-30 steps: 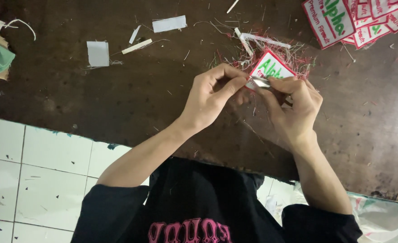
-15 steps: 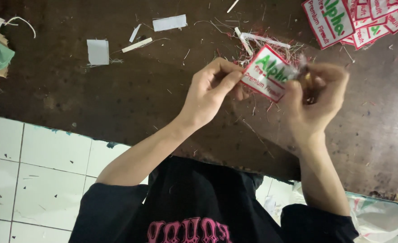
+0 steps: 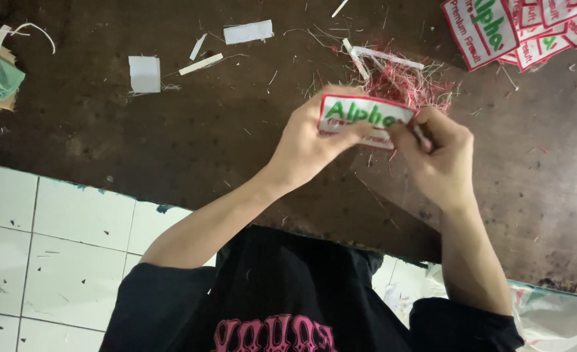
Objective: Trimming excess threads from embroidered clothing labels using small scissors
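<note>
Currently, the left hand (image 3: 308, 140) pinched the white patch (image 3: 360, 119), long axis level; the right hand (image 3: 441, 153) gripped a small tool at the patch's right end.

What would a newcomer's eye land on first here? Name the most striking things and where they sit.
First, the white embroidered patch with red border and green lettering, held up between the left hand and right hand above the dark wooden table. Just behind it lies a heap of red thread trimmings, and a stack of matching patches fills the top right corner.
</note>
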